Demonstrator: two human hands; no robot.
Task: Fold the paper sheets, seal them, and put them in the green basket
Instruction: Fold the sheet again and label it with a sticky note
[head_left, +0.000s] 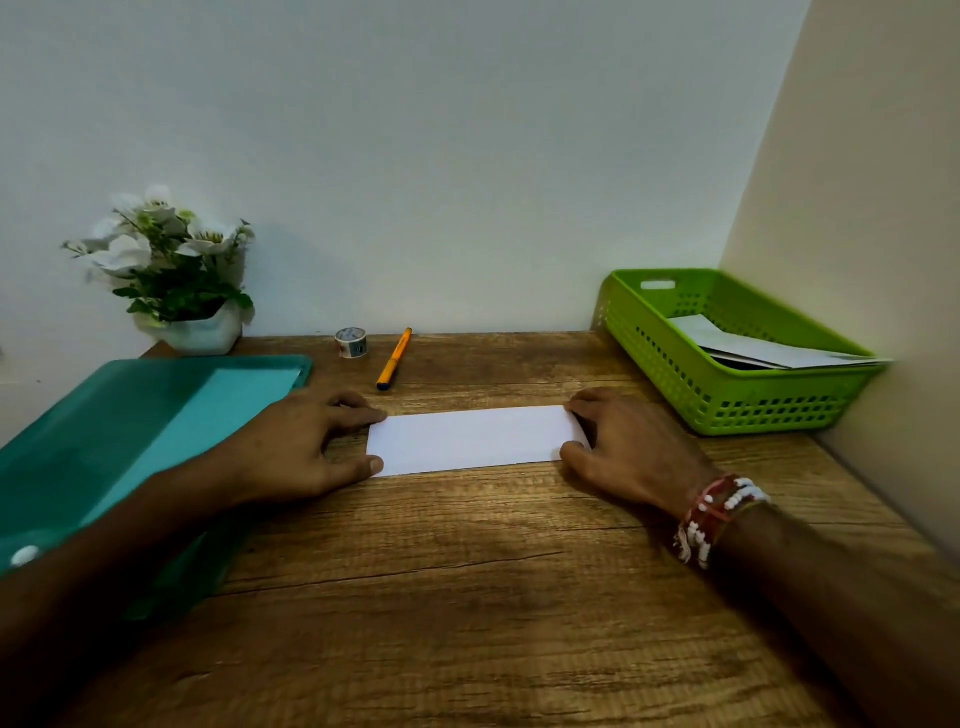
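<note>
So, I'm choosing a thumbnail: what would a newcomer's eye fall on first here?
A folded white paper strip lies centred on the wooden desk, left hand and right hand touching its ends. Next comes the bright green perforated plastic basket at the right, papers inside, then the teal plastic folder at left.
</note>
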